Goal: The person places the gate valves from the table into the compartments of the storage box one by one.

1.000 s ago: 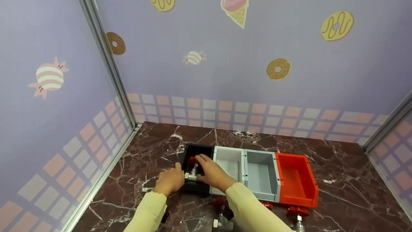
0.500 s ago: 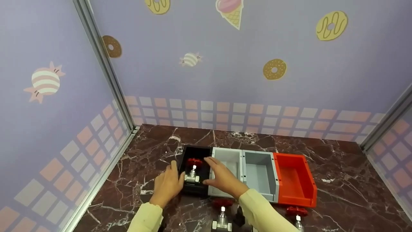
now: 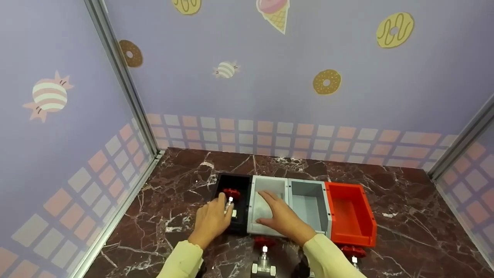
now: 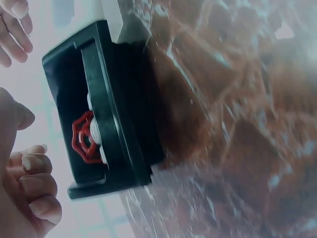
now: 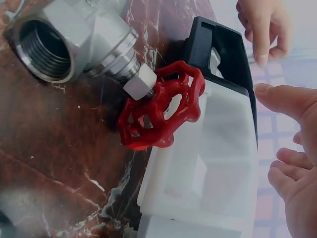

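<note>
The red-wheeled valve [image 3: 230, 200] is resting inside the black bin [image 3: 236, 180], leftmost of the row, and no fingers are wrapping its wheel; a second ago the right hand [image 3: 286, 219] was at that wheel. Since then the right hand has been drawing away and is hovering over the white bin [image 3: 272, 182], its grip spread, thumb and fingers apart, holding nothing. The left hand [image 3: 211, 218] has been shifting over the black bin's left side, its grip loose with fingers softly bent; it is partly covering the valve from above, yet the left wrist view is showing a gap. So this valve's release is looking complete. Farther out, the grey bin [image 3: 305, 208] and red bin [image 3: 347, 210] are standing rightward, while a second valve [image 3: 264, 261] and a third valve [image 3: 354, 260] are sitting outside the bins, on the tabletop [image 3: 142, 239].
</note>
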Tool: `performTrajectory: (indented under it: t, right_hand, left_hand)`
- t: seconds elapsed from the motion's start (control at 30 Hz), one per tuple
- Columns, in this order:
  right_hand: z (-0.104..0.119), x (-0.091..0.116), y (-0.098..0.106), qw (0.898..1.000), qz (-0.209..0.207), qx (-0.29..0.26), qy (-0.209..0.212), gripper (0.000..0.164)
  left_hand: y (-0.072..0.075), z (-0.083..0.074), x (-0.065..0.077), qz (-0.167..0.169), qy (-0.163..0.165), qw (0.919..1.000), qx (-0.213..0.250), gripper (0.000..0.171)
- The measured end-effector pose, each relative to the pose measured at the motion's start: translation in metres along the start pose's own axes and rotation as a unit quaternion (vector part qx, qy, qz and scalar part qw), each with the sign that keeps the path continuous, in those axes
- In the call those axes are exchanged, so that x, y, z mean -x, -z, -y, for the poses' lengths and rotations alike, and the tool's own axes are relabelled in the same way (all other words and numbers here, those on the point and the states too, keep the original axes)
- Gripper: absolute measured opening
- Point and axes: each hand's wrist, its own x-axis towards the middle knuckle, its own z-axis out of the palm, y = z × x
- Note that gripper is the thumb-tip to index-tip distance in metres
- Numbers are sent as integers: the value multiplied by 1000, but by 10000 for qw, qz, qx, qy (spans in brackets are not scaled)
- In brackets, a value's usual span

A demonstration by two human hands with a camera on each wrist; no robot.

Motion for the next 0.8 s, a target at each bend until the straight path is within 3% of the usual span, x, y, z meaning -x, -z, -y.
performTrajectory:
  t: [0.4, 0.8]
  right_hand:
    - [-3, 18, 1, 9999, 74, -108, -27, 73]
    - [-10, 34, 0, 9996, 38, -265, -26, 73]
  left_hand:
    - [-14, -22, 3, 598, -124, 9981, 127, 32]
    - [-20, -36, 1, 784, -182, 9967, 67, 37]
